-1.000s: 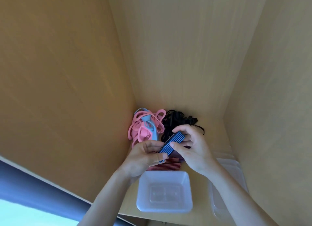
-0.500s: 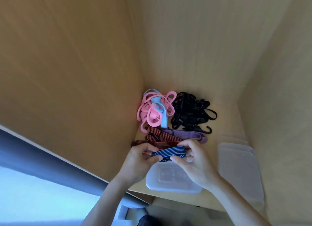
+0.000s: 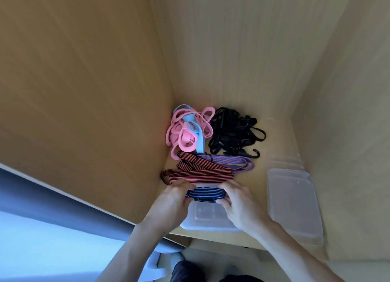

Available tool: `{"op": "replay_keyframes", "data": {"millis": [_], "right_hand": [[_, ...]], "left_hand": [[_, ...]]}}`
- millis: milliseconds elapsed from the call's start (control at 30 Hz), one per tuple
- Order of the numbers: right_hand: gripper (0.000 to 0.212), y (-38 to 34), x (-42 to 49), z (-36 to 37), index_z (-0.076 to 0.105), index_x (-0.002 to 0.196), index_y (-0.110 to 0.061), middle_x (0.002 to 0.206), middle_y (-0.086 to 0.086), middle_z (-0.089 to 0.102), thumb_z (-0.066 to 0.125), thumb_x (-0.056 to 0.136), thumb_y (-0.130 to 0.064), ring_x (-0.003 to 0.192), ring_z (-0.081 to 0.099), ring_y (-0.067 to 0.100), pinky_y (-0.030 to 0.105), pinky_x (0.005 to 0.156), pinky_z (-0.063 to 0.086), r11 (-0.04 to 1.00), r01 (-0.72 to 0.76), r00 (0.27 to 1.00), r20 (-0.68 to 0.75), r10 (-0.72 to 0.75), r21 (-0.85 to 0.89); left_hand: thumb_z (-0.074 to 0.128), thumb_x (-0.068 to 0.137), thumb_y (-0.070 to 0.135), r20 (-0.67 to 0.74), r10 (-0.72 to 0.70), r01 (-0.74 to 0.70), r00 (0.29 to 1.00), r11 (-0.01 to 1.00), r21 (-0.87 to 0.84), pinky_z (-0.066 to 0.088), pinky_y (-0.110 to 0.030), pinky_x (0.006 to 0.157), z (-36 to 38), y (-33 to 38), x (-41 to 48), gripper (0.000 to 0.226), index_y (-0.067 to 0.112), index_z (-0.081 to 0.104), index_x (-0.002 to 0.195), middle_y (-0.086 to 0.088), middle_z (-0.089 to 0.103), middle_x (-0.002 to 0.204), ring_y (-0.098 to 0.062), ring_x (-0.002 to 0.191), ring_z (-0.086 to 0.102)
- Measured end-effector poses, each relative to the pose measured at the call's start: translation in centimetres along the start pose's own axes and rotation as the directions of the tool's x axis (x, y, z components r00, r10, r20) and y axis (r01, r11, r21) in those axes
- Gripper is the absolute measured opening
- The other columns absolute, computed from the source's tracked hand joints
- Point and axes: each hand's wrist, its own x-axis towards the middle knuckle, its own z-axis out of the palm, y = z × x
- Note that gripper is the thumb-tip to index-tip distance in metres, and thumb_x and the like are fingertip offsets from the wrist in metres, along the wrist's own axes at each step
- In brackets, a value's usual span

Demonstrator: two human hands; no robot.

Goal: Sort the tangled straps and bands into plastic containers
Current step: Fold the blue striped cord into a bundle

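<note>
A folded blue striped strap [image 3: 205, 194] hangs over the far rim of a clear plastic container [image 3: 207, 220]. My left hand [image 3: 172, 201] grips its left end and my right hand [image 3: 238, 203] grips its right end. Beyond the container lie a red striped strap [image 3: 198, 173] and a purple strap [image 3: 232, 162]. Further back sit a tangle of pink bands [image 3: 183, 132] with a light blue band [image 3: 197, 134] in it, and a heap of black straps with hooks [image 3: 233, 134].
A second clear container or lid [image 3: 295, 203] rests at the right of the wooden shelf [image 3: 272, 153]. Wooden walls close in the left, back and right. The shelf's front edge runs just below the containers.
Both hands carried the blue strap toward me, from above the strap pile to over the container. The strap now lies flat and level between them.
</note>
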Motion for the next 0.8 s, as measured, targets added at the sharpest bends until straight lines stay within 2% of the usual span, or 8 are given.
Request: {"op": "replay_keyframes", "data": {"millis": [133,233,333,433,533,633,700,800], "right_hand": [[0.023,0.0,0.1,0.5,0.062,0.112,-0.021,0.111,-0.007,0.060,0.069,0.093,-0.032,0.104,0.056,0.017,0.028,0.086,0.045,0.983,0.026,0.998,0.066,-0.014,-0.181],[0.023,-0.2,0.1,0.6,0.062,0.112,-0.021,0.112,-0.007,0.060,0.066,0.094,-0.035,0.110,0.053,0.018,0.028,0.089,0.045,0.967,0.035,0.995,0.094,-0.012,-0.252],[0.021,-0.7,0.2,0.7,0.061,0.113,-0.020,0.116,-0.006,0.059,0.063,0.096,-0.032,0.112,0.053,0.019,0.030,0.092,0.047,0.955,0.028,0.994,0.108,0.005,-0.296],[0.021,-1.1,0.2,0.8,0.062,0.116,-0.018,0.121,-0.004,0.057,0.062,0.098,-0.029,0.115,0.051,0.020,0.032,0.096,0.045,0.941,0.016,0.990,0.134,0.031,-0.338],[0.018,-1.6,0.0,0.7,0.066,0.104,-0.014,0.114,0.001,0.054,0.072,0.089,-0.024,0.114,0.049,0.023,0.034,0.095,0.045,0.922,0.042,0.992,0.126,0.007,-0.385],[0.027,-1.6,-0.2,0.1,0.069,0.078,-0.016,0.098,0.000,0.051,0.090,0.062,-0.022,0.095,0.054,0.024,0.035,0.074,0.049,0.895,0.043,0.998,0.057,-0.020,-0.444],[0.029,-1.3,-0.1,0.0,0.072,0.080,-0.017,0.102,0.000,0.051,0.091,0.060,-0.027,0.097,0.053,0.025,0.036,0.077,0.048,0.894,0.070,0.997,0.045,-0.056,-0.443],[0.029,-0.7,0.1,0.2,0.074,0.089,-0.015,0.118,0.004,0.052,0.090,0.067,-0.026,0.107,0.055,0.028,0.040,0.089,0.051,0.912,0.100,0.995,0.065,-0.081,-0.398]], "left_hand": [[0.061,0.096,0.012,0.048,0.013,-0.019,0.999,0.992,0.124,0.051,-0.034,0.085,0.2,0.2,0.0,0.029,0.019,0.065,0.124,0.003,0.063,0.122,-0.023,0.103,0.064],[0.056,0.096,0.007,0.084,-0.009,-0.009,0.996,0.978,0.207,0.052,-0.038,0.083,0.5,0.4,0.0,0.033,0.021,0.061,0.126,0.003,0.062,0.123,-0.026,0.101,0.064],[0.054,0.091,0.001,0.090,-0.049,0.020,0.995,0.954,0.299,0.048,-0.030,0.076,0.9,1.1,0.0,0.040,0.021,0.056,0.126,0.002,0.062,0.120,-0.025,0.101,0.062],[0.048,0.085,-0.007,0.097,-0.078,0.034,0.992,0.919,0.392,0.034,-0.025,0.069,1.3,2.1,0.1,0.052,0.018,0.049,0.130,0.000,0.062,0.119,-0.023,0.102,0.062],[0.047,0.084,-0.006,0.090,-0.102,0.054,0.991,0.903,0.427,0.032,-0.025,0.070,1.4,2.6,0.1,0.053,0.018,0.046,0.131,0.000,0.061,0.121,-0.022,0.105,0.061],[0.048,0.085,-0.004,0.074,-0.097,0.053,0.993,0.891,0.450,0.040,-0.025,0.076,1.6,2.7,0.1,0.054,0.018,0.046,0.134,0.002,0.061,0.123,-0.019,0.109,0.059],[0.048,0.085,-0.004,0.075,-0.098,0.053,0.992,0.886,0.461,0.038,-0.024,0.073,1.8,2.7,0.0,0.053,0.018,0.046,0.133,0.001,0.062,0.121,-0.019,0.108,0.059],[0.050,0.084,-0.004,0.083,-0.107,0.055,0.991,0.878,0.476,0.037,-0.024,0.071,2.3,2.6,0.0,0.051,0.017,0.049,0.130,0.001,0.063,0.116,-0.019,0.111,0.056]]}}
